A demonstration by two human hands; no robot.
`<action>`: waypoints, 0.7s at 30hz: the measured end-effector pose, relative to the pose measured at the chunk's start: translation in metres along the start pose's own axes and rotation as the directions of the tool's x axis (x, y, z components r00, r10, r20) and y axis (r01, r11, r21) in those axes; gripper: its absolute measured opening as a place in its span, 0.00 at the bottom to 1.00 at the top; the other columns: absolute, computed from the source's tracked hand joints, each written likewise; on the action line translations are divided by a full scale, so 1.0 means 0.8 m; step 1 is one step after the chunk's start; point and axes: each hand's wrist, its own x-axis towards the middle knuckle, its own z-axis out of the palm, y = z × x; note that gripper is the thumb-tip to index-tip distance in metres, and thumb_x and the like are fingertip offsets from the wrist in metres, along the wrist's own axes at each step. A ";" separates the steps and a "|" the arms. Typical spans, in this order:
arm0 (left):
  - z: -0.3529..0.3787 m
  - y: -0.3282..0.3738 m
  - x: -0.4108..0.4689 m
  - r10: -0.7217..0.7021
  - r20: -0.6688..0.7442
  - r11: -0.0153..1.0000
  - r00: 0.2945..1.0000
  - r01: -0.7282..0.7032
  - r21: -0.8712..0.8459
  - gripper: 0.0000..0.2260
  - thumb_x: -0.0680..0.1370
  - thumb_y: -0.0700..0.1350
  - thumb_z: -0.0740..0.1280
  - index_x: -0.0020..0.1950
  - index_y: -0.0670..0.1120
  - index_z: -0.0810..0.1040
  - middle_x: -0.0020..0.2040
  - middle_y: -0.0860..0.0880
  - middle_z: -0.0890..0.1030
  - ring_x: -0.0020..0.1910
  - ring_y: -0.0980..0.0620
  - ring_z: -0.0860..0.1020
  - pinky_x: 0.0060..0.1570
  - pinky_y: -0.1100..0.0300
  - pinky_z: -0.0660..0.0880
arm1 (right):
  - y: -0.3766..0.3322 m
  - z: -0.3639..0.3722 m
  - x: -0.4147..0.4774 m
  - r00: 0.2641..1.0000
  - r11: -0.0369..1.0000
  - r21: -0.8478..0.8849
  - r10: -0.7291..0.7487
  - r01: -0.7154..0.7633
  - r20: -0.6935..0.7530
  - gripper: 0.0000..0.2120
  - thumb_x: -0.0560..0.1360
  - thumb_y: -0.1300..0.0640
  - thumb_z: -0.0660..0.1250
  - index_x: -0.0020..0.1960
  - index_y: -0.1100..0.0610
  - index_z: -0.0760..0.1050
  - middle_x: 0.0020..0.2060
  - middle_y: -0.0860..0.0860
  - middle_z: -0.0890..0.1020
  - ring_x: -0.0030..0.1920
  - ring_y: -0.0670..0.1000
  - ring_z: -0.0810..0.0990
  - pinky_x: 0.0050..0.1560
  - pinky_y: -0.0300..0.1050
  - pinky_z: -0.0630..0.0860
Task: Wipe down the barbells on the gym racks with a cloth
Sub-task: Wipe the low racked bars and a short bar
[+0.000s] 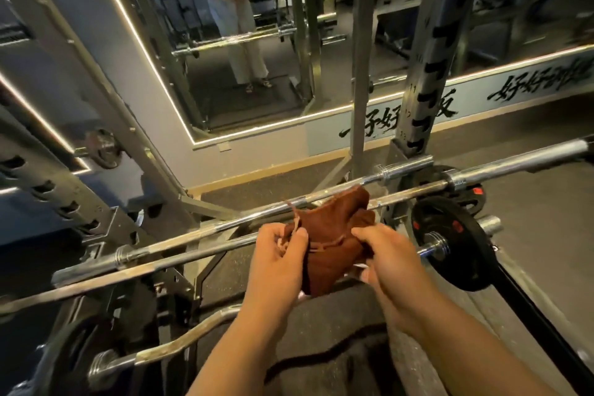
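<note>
A rust-brown cloth (331, 235) hangs bunched between both hands, just in front of the barbells. My left hand (279, 254) pinches its left edge near some loose threads. My right hand (385, 257) grips its right side. Behind the cloth, two chrome barbells run across the rack from lower left to upper right: the nearer barbell (180, 262) and the farther barbell (225, 224). Part of each shaft is hidden by the cloth. A curl bar (180, 342) lies lower down at the left.
A black weight plate (450, 244) sits on a short bar at the right. Perforated rack uprights stand at the left (48, 190) and right (424, 87). A wall mirror (257, 42) behind shows a standing person. Dark rubber flooring lies below.
</note>
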 end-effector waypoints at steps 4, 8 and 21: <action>-0.027 0.042 -0.018 0.083 0.056 0.994 0.995 -0.078 -0.082 0.03 0.82 0.38 0.65 0.55 0.43 0.74 0.42 0.45 0.81 0.33 0.60 0.80 0.33 0.66 0.77 | -0.040 0.015 -0.026 0.998 0.986 0.161 0.051 -0.054 0.022 0.05 0.82 0.60 0.62 0.50 0.59 0.76 0.28 0.52 0.82 0.30 0.48 0.83 0.31 0.46 0.80; -0.055 0.070 -0.030 0.113 0.216 0.980 0.970 -0.072 -0.187 0.16 0.77 0.36 0.69 0.63 0.46 0.75 0.47 0.46 0.85 0.43 0.53 0.84 0.40 0.63 0.79 | -0.075 0.031 -0.053 0.998 0.998 0.052 -0.028 0.026 0.048 0.08 0.81 0.58 0.64 0.58 0.58 0.77 0.42 0.55 0.86 0.46 0.52 0.85 0.44 0.49 0.81; -0.066 0.166 -0.031 0.421 0.085 0.905 0.903 -0.424 0.021 0.04 0.82 0.45 0.67 0.53 0.49 0.81 0.43 0.47 0.82 0.43 0.53 0.82 0.43 0.64 0.79 | -0.169 0.028 -0.082 0.873 0.704 -0.516 -0.406 0.488 0.272 0.03 0.77 0.58 0.72 0.48 0.57 0.84 0.40 0.56 0.86 0.46 0.56 0.86 0.44 0.48 0.84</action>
